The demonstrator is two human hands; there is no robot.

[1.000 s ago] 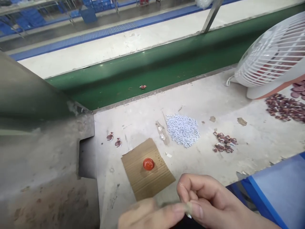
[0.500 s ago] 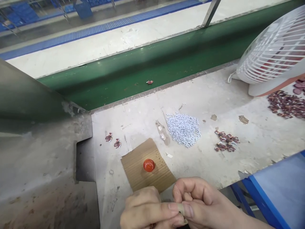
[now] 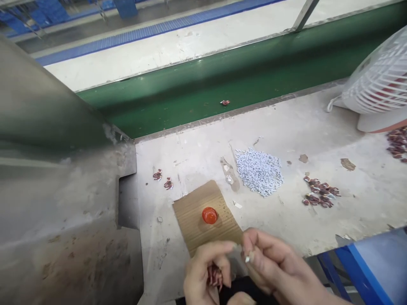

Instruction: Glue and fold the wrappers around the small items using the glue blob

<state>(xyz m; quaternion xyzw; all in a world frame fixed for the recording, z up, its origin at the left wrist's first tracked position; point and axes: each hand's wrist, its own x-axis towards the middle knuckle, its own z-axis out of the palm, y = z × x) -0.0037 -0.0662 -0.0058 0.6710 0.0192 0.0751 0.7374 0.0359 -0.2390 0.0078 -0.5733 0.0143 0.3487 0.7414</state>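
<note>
My left hand [image 3: 202, 264] is curled around small maroon figure pieces [image 3: 215, 276] at the bottom of the view, its index finger stretched toward the other hand. Thumb and fingers of my right hand [image 3: 276, 264] pinch a tiny whitish piece [image 3: 247, 259]. The two hands are close together, slightly apart. Just beyond them, a small red cup [image 3: 210, 215] stands on a square of brown cardboard [image 3: 187, 212]. Farther back lies a heap of tiny pale blue pieces [image 3: 259, 171].
Several maroon figures [image 3: 321, 192] lie on the worktable [image 3: 203, 140] at right, two more [image 3: 168, 183] at left. One sits on the green belt [image 3: 190, 106] behind. A white fan [image 3: 378, 80] stands at right; a metal housing [image 3: 79, 203] borders the left. A blue stool or bin [image 3: 381, 262] is lower right.
My hands have drawn apart from pressing together. The maroon pieces in my left hand and the whitish piece in my right now show. The view has shifted, moving the scene rightward.
</note>
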